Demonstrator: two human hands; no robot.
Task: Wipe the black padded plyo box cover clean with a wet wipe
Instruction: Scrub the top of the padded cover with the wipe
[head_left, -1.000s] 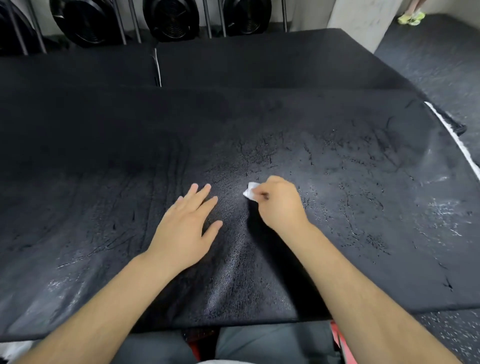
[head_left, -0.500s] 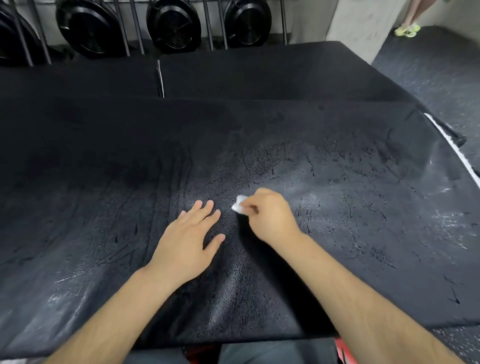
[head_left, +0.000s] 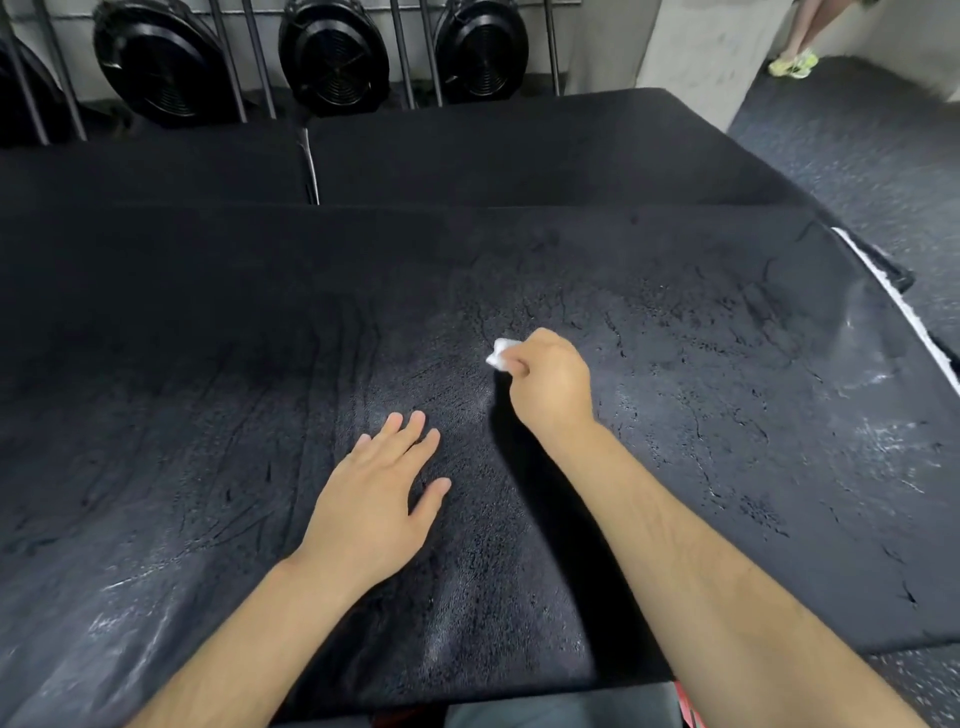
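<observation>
Plyo box cover (head_left: 675, 441), black, padded and cracked across its skin, lies flat under both grips and stretches well past them on every side. The wet wipe (head_left: 500, 354), a small white wad, is pinched in the right grip (head_left: 550, 379) between the thumb and curled fingers. It pokes out at that grip's far-left side and touches the cover.

The left grip (head_left: 374, 499) lies spread, palm down on the cover, nearer the person and to the left of the right grip, apart from it. The dark shadow of the right forearm falls between them.

Well to the right of the right grip, pale smears shine on the cover, and a white strip (head_left: 893, 301) edges its right border. Beyond the right grip, two more black pads (head_left: 519, 150) sit against the cover's far edge. Behind them stand metal bars (head_left: 257, 52) and round black fan housings (head_left: 335, 54). Far off to the right are a concrete pillar (head_left: 701, 52), speckled floor (head_left: 883, 171) and another person's legs in yellow-green shoes (head_left: 792, 62).
</observation>
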